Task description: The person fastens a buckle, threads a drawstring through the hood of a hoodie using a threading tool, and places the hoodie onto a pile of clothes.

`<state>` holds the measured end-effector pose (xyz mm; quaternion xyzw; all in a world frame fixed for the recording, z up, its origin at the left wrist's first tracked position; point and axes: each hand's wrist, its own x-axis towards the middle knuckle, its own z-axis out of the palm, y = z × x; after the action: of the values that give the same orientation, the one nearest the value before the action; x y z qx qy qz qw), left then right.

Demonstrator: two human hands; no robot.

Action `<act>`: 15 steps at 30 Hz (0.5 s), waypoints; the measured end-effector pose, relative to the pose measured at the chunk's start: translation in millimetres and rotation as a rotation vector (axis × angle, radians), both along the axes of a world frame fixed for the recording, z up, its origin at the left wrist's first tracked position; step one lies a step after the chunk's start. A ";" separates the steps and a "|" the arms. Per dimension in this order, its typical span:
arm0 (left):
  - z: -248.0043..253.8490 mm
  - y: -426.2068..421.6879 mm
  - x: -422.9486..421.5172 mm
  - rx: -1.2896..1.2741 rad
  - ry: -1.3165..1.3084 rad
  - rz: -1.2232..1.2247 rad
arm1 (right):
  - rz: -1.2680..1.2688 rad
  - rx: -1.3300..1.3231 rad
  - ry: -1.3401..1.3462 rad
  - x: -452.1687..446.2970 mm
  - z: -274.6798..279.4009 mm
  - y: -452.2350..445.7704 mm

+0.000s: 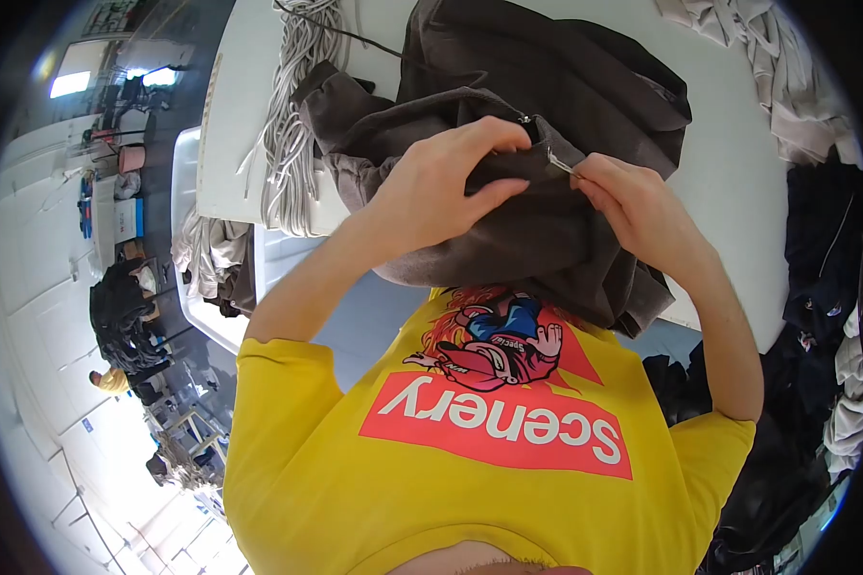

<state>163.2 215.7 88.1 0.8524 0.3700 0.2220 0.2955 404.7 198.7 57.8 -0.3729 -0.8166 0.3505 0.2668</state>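
A dark brown garment lies bunched over the near edge of the white table. My left hand is over its left part, thumb and index finger apart, with the other fingertips curled near an opening in the cloth. To the right of that opening, my right hand pinches a small, thin, light-coloured piece, which looks metallic, against the fabric edge. A dark cord runs from the upper left to the garment.
A bundle of grey cords hangs over the table's left side. Below it, a white bin holds pale and dark cloth. Light fabric lies at the upper right, and dark garments are piled along the right side.
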 end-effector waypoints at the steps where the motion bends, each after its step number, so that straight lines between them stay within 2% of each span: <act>1: -1.3 1.1 3.0 -0.048 -0.026 0.043 | -0.007 -0.027 0.021 -0.8 -1.2 -0.8; 3: -4.8 3.6 6.6 -0.099 -0.050 0.074 | -0.043 -0.085 0.055 -2.5 -2.7 -2.2; 5: -12.2 3.9 6.2 -0.016 -0.099 0.086 | -0.077 -0.141 0.092 -7.6 -6.4 -4.6; 7: -11.1 3.5 5.9 -0.005 -0.095 0.079 | -0.198 -0.167 0.343 -17.0 -10.7 -9.4; 11: -11.7 3.6 4.3 -0.003 -0.097 0.049 | -0.215 -0.226 0.416 -31.2 -1.6 -9.1; 15: -6.8 5.7 0.8 -0.073 -0.091 -0.012 | -0.236 -0.173 0.347 -39.1 -1.4 -6.4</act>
<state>164.0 221.4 81.3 0.8324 0.3587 0.2449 0.3442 365.6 192.3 56.4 -0.4217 -0.6761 0.4443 0.4094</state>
